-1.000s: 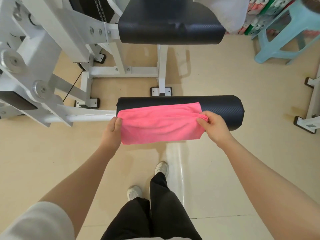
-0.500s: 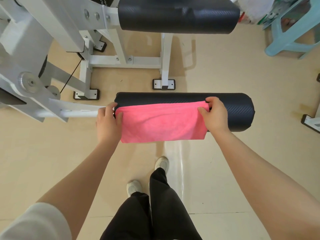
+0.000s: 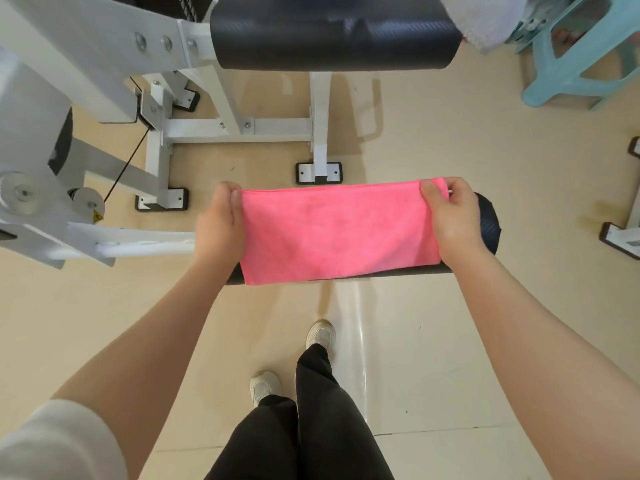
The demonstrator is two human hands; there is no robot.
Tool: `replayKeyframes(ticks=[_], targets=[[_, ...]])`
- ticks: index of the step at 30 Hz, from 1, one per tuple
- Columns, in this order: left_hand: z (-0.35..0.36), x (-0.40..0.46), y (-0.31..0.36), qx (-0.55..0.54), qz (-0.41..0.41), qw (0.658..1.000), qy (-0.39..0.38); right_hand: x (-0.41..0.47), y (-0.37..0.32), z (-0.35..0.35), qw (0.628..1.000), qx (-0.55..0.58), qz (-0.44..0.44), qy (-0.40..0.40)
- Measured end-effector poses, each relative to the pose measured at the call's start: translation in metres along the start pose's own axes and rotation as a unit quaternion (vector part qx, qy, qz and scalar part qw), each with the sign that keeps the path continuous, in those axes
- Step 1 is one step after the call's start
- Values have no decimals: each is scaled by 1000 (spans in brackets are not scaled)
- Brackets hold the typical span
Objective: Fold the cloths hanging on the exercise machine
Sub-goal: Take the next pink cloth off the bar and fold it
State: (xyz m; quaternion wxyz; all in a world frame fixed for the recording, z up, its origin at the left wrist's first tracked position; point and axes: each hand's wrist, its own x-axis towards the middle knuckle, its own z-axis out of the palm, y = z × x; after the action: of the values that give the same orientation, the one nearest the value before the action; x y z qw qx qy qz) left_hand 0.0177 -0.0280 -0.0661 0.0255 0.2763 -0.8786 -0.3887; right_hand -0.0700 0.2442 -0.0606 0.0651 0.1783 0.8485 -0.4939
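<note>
Head view: both hands have lifted the pink cloth (image 3: 337, 233) higher than half a second ago, the left hand (image 3: 218, 221) pinching its top left corner and the right hand (image 3: 452, 216) its top right corner, so it hangs flat in front of the black roller pad (image 3: 486, 226), likely ready for folding. The cloth hides most of the pad. A white cloth (image 3: 481, 19) on the upper pad (image 3: 332, 29) is cut off at the top edge.

Pink cloth (image 3: 337, 233): soft, matt, fine nap. Roller pad (image 3: 488, 226): black vinyl, woven texture, slight sheen. Machine frame (image 3: 239, 128): white painted metal, smooth. Floor (image 3: 433, 341): glossy beige tile. Stool (image 3: 568, 81): teal plastic.
</note>
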Motion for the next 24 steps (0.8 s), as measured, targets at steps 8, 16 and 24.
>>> replayKeyframes(ticks=[8,16,24], targets=[[33,11,9,204,89,975,1,-6,-5,34,920,-352,-171,32],[60,-16,-14,336,311,876,-151,-50,15,86,801,-428,-342,-240],[32,-12,-27,391,242,866,-195,-19,53,0,835,-505,-163,-146]])
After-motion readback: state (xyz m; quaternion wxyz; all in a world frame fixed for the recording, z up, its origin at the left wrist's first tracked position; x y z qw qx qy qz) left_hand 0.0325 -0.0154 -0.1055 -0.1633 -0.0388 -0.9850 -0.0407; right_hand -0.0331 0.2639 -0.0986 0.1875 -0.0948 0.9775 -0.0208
